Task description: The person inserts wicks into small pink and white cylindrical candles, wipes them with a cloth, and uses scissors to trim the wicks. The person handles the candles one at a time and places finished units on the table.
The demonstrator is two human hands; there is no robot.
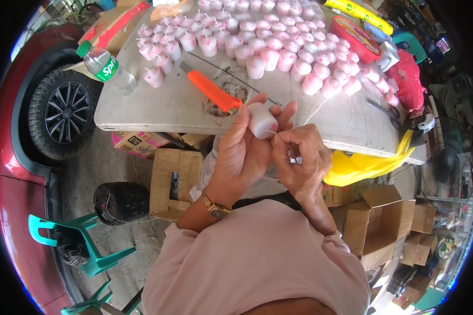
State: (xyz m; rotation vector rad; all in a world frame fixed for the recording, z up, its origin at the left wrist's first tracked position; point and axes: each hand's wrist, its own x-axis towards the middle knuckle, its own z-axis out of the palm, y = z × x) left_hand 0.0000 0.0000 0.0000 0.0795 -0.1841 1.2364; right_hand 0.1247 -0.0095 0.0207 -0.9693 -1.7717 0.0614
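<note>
Stubby, pink-tinged white wax candle (260,119) sits gripped in the curled left hand (243,149) at the pale table (142,116), right hand (304,157) pinching its thin wick (271,132)! White lettering crosses the clear plastic bottle's (124,82) green label (108,69).

A green plastic chair (95,255) stands on the grey floor (81,184).

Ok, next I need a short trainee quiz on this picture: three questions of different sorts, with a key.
1. True or false: the watch is worn on the right wrist.
2. What colour is the handle of the cutter on the table? A green, B orange, C blue.
3. Fill in: the left hand holds a candle while the right hand pinches its ____.

Key: 1 false, it is on the left; 2 B; 3 wick.
</note>
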